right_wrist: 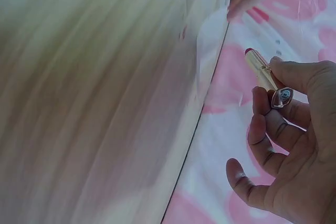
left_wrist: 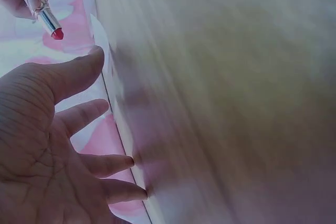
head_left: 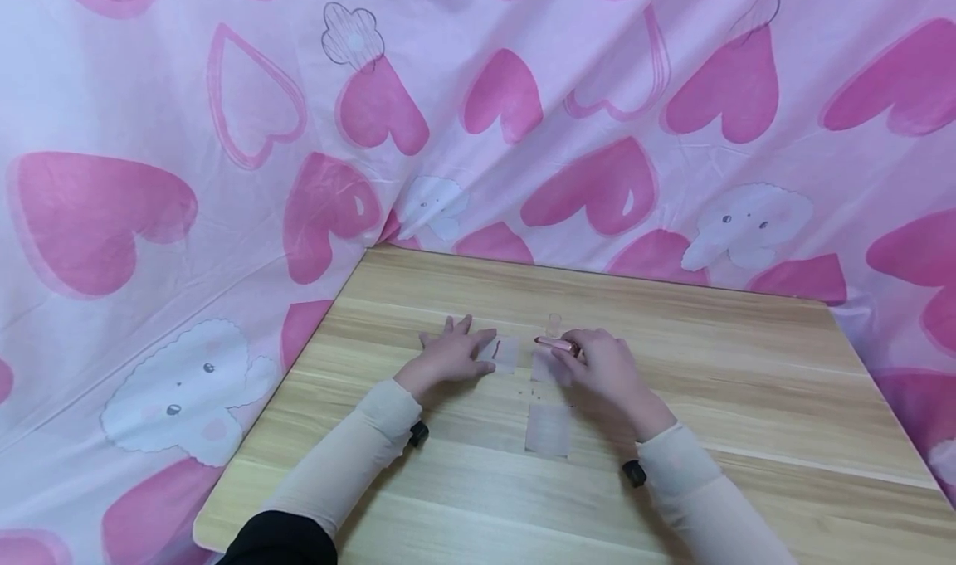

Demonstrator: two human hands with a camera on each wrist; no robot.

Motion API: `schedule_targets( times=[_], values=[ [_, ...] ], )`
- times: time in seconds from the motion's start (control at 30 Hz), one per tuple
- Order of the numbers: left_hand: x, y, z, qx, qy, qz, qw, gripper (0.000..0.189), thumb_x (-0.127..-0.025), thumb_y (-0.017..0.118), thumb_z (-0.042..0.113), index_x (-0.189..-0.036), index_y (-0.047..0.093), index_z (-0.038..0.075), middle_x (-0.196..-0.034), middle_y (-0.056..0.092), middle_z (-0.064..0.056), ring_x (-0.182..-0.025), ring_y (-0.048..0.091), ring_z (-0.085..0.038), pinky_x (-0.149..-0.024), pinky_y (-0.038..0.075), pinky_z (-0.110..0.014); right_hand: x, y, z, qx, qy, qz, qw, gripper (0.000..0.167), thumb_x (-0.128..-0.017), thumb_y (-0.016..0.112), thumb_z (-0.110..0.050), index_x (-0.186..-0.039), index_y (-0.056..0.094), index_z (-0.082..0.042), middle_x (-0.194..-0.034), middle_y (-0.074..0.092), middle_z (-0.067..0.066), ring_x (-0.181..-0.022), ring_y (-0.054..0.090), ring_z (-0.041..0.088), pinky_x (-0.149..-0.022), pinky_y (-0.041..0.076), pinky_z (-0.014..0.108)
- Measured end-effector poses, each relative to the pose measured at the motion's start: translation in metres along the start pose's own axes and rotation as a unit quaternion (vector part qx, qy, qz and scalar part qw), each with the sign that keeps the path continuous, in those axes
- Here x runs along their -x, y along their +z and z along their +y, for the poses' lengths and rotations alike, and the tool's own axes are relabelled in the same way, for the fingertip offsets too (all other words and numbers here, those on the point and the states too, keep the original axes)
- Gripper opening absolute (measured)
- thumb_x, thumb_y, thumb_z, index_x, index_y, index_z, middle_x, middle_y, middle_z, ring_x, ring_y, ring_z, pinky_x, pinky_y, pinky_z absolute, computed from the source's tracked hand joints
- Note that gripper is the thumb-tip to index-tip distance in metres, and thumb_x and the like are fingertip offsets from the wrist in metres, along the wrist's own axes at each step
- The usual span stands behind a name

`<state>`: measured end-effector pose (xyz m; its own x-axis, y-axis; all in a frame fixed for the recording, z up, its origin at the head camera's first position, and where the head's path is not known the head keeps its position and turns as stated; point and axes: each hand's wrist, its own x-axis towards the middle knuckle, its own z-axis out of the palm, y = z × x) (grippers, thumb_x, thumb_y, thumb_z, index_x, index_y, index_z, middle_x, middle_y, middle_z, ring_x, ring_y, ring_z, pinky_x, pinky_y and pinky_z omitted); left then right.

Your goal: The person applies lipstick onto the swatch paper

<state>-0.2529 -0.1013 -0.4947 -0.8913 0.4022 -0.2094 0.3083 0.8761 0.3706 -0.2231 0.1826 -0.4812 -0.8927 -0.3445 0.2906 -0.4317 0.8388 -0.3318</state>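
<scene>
My right hand (head_left: 608, 370) pinches a lipstick (head_left: 556, 343) with thumb and fingers. Its red tip is bare and points left; the metallic tube also shows in the right wrist view (right_wrist: 261, 71). My left hand (head_left: 451, 355) has its fingers spread, the thumb and index finger at the left edge of a small pale square sheet (head_left: 508, 356). That sheet bears a short red streak (head_left: 497, 350). Another pale sheet (head_left: 548, 372) lies partly under the right hand in the head view. Nearer to me is a third square sheet (head_left: 548, 430).
A small clear cylindrical piece (head_left: 554, 323) stands just beyond the lipstick. Several tiny dark specks (head_left: 534, 393) lie between the sheets. The wooden table (head_left: 709, 341) meets a pink heart-patterned curtain (head_left: 478, 192) at its back and left.
</scene>
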Motion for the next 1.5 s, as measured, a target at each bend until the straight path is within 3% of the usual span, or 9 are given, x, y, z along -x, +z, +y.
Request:
schedule_targets(
  times=[0.3, 0.5, 0.7, 1.2, 1.5],
  values=[
    [-0.005, -0.003, 0.032, -0.030, 0.020, 0.007, 0.9993, 0.071, -0.093, 0.063, 0.057, -0.156, 0.036, 0.039, -0.166, 0.019, -0.013, -0.149, 0.011, -0.049, -0.101, 0.011, -0.086, 0.009, -0.010, 0.021, -0.001, 0.017, -0.001, 0.9998, 0.019, -0.094, 0.072, -0.032, -0.101, 0.074, -0.015, -0.077, 0.063, -0.008, -0.069, 0.055, 0.015, -0.060, 0.045, 0.035],
    [-0.011, 0.007, 0.052, -0.043, 0.039, -0.004, 0.9983, 0.071, -0.092, 0.062, 0.060, -0.155, 0.035, 0.041, -0.167, 0.017, -0.012, -0.149, 0.012, -0.049, -0.101, 0.011, -0.085, 0.014, -0.006, 0.029, 0.006, 0.037, -0.024, 0.9990, 0.020, -0.094, 0.072, -0.032, -0.104, 0.075, -0.015, -0.077, 0.063, -0.008, -0.070, 0.054, 0.014, -0.059, 0.046, 0.035],
    [-0.017, 0.015, 0.064, -0.049, 0.057, -0.006, 0.9972, 0.069, -0.091, 0.062, 0.060, -0.154, 0.038, 0.042, -0.166, 0.018, -0.012, -0.149, 0.012, -0.049, -0.100, 0.010, -0.086, 0.016, -0.004, 0.032, 0.006, 0.041, -0.020, 0.9990, 0.020, -0.094, 0.071, -0.033, -0.104, 0.075, -0.016, -0.078, 0.063, -0.008, -0.072, 0.055, 0.015, -0.062, 0.046, 0.037],
    [-0.025, 0.025, 0.069, -0.051, 0.038, -0.026, 0.9976, 0.066, -0.091, 0.064, 0.059, -0.151, 0.044, 0.041, -0.167, 0.016, -0.012, -0.148, 0.012, -0.050, -0.100, 0.005, -0.086, 0.017, -0.002, 0.030, 0.004, 0.049, -0.028, 0.9984, 0.021, -0.092, 0.073, -0.028, -0.108, 0.075, -0.014, -0.078, 0.064, -0.007, -0.069, 0.055, 0.014, -0.060, 0.047, 0.036],
    [-0.026, 0.023, 0.070, -0.046, 0.038, -0.029, 0.9978, 0.063, -0.094, 0.056, 0.062, -0.152, 0.043, 0.039, -0.167, 0.015, -0.012, -0.149, 0.011, -0.050, -0.100, 0.006, -0.086, 0.017, 0.000, 0.032, 0.008, 0.045, -0.026, 0.9986, 0.021, -0.092, 0.073, -0.029, -0.107, 0.074, -0.014, -0.076, 0.062, -0.007, -0.067, 0.053, 0.014, -0.057, 0.044, 0.034]
  ],
)
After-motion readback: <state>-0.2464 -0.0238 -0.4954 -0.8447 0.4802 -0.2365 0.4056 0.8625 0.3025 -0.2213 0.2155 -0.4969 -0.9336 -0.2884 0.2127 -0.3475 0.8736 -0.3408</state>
